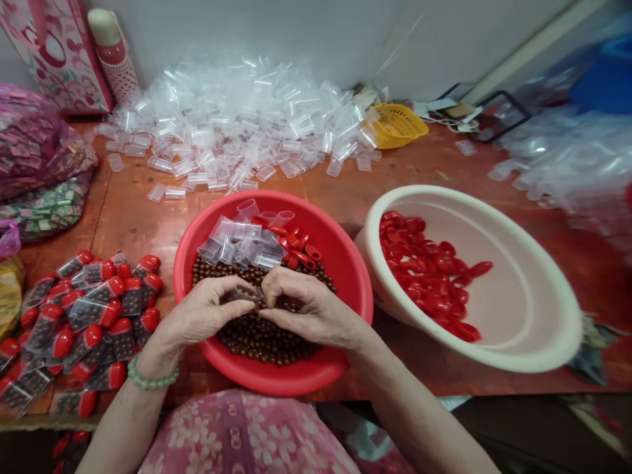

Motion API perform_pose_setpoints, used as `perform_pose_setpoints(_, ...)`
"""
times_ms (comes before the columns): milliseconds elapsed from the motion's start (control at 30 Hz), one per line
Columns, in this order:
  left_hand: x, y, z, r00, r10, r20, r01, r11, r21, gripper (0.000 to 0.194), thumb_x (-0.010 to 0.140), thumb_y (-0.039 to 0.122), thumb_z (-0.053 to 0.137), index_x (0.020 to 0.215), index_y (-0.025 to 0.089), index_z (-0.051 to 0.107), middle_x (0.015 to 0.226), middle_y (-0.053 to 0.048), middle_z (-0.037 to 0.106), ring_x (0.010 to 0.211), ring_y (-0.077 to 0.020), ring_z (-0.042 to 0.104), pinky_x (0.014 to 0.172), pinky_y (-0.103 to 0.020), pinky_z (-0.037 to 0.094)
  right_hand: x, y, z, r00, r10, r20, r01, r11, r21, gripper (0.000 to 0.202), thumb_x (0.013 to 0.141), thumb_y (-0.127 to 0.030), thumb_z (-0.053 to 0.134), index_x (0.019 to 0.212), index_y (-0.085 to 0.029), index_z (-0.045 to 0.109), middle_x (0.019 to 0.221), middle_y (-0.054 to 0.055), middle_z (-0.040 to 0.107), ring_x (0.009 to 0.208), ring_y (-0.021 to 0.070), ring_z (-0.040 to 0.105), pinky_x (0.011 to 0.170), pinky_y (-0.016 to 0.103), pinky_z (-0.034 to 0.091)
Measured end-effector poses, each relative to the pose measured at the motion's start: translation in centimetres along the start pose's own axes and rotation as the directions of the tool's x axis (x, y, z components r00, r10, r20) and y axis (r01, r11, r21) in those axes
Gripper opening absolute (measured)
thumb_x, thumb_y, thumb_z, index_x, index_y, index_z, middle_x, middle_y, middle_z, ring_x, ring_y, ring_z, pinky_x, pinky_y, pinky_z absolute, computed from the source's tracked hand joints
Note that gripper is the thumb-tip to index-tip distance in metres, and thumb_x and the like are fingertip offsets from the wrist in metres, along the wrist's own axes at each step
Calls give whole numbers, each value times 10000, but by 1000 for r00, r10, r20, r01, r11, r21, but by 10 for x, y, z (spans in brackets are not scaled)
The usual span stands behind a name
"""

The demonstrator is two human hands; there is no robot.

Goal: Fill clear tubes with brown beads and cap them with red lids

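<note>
Over a red basin [364, 296], my left hand [205, 315] pinches a small clear plastic case [245, 291] between thumb and fingers. My right hand [311, 308] is closed at the case's right end, thumb against fingers; whatever it grips is hidden. Brown round beads [271, 345] fill the basin beneath both hands. On top of them, toward the back, lie loose clear cases [237, 237] and several red caps [300, 247]. Left of the basin is a heap of bead-filled cases with red caps [96, 316].
A cream basin [538, 316] holding red caps [424, 270] stands tilted at right. Clear cases [237, 125] are piled along the wall beside a yellow basket [399, 125]. Filled plastic bags [42, 151], a thermos [113, 56] and a patterned bag [59, 52] stand at left.
</note>
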State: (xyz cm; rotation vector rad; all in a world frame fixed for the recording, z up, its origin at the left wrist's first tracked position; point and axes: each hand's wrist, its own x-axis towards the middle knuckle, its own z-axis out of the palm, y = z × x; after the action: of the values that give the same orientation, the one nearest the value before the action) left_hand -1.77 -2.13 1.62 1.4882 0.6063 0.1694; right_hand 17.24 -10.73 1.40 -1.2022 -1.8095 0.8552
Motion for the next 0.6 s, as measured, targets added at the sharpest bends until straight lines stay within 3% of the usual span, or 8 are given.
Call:
perform_pose_setpoints(200,-1,-1,-1,1000,11,-21,-12,999,-37,205,822,269,605,975,142,657,960,-57,700,874,-150,619,808,-279,474,-16,-1,-9,978,163,133,-146,981,-125,81,894,-245,607,853,-181,580,859,34,628,800,135,587,754,276,486)
perform_pose_setpoints(300,-7,2,-2,998,26,-55,-32,994,-107,187,835,273,609,969,146,639,963,-67,706,888,-150,633,822,-280,479,-23,0,-22,964,258,66,-235,940,-249,60,904,-243,589,901,-183,590,896,44,651,826,149,610,771,286,492)
perform_pose_setpoints(367,-11,6,-2,996,58,-70,-68,986,-149,174,843,274,611,962,149,639,966,-71,709,889,-151,639,821,-277,487,-27,4,-33,939,341,-40,-331,868,-371,41,906,-203,561,886,-184,591,869,39,651,795,151,615,748,281,490)
perform_pose_setpoints(467,-16,12,3,992,101,-74,-110,986,-125,171,850,277,606,958,152,651,977,-79,707,891,-161,641,795,-278,496,-26,12,-46,886,421,-195,-451,685,-572,85,899,-149,520,869,-177,594,853,49,647,775,168,615,729,285,472)
perform_pose_setpoints(600,-12,17,7,981,126,-149,-123,992,29,146,850,254,595,940,152,649,932,-59,699,839,-145,623,754,-263,475,-11,26,-48,840,490,-232,-477,465,-746,126,920,-163,475,882,-160,595,857,72,667,761,180,625,681,273,423)
